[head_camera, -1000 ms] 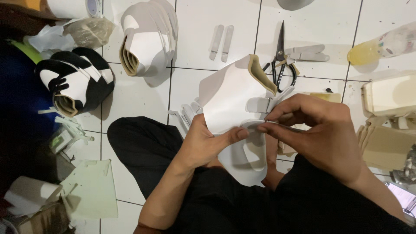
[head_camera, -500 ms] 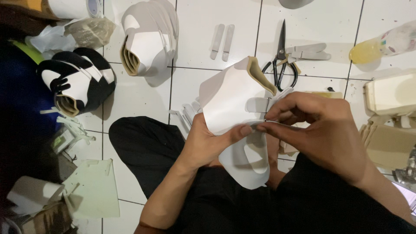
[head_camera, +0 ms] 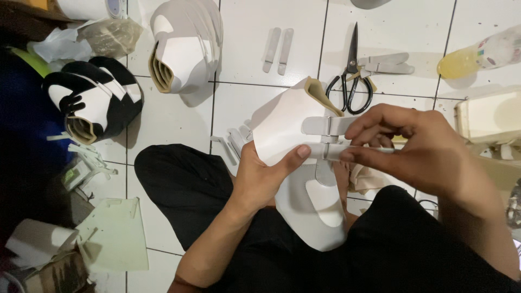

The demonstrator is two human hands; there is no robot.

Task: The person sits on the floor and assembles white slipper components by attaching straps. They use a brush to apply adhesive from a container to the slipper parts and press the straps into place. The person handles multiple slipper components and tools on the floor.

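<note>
The black-and-white shoe upper [head_camera: 92, 106] is lying on the tiled floor [head_camera: 173, 125] at nine o'clock. The left hand [head_camera: 266, 176] is gripping the white shoe upper [head_camera: 293, 135] at centre, thumb pressing its face. The right hand [head_camera: 420, 149], fingers [head_camera: 361, 154] pinching narrow, is holding a white strap piece [head_camera: 331, 152] across it. Keeping the strap square and flat is advisable. Scissors [head_camera: 351, 70] are lying at one o'clock.

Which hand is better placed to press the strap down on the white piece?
Right. The right hand already pinches the strap at its fingertips, while the left hand grips the white piece, thumb steadying it.
</note>
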